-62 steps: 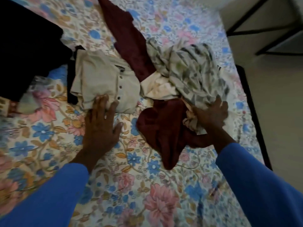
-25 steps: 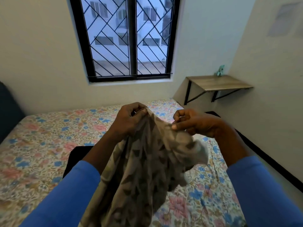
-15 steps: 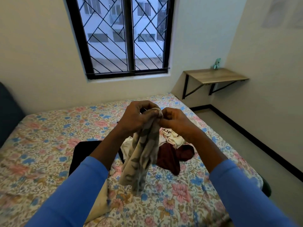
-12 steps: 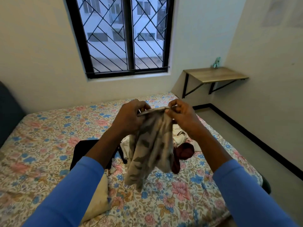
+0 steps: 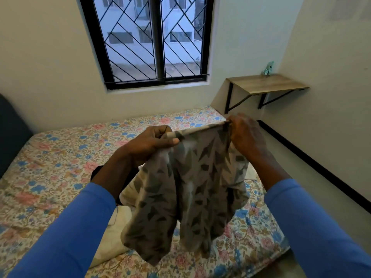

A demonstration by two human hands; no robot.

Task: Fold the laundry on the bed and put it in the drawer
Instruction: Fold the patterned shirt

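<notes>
A grey patterned garment (image 5: pixel 192 193) hangs in the air above the bed (image 5: pixel 50 157), stretched by its top hem between both hands. My left hand (image 5: pixel 150 143) pinches the hem's left end with thumb and curled fingers. My right hand (image 5: pixel 244 133) grips the right end, held a little higher. Below and behind the garment, a cream folded piece (image 5: pixel 112 233) and a dark garment (image 5: pixel 96 173) lie on the floral sheet, mostly hidden by my left arm and the hanging cloth.
A barred window (image 5: pixel 154 41) is in the wall beyond the bed. A wall-mounted wooden shelf (image 5: pixel 267 83) with a small green figure (image 5: pixel 268 69) is at the right. Grey floor (image 5: pixel 313 187) runs along the bed's right side. A dark headboard (image 5: pixel 10 135) stands at left.
My hands picked the patterned garment from the pile, lifted it, and have now drawn apart, spreading its top hem wide. The view tilted up from the bed to the room.
</notes>
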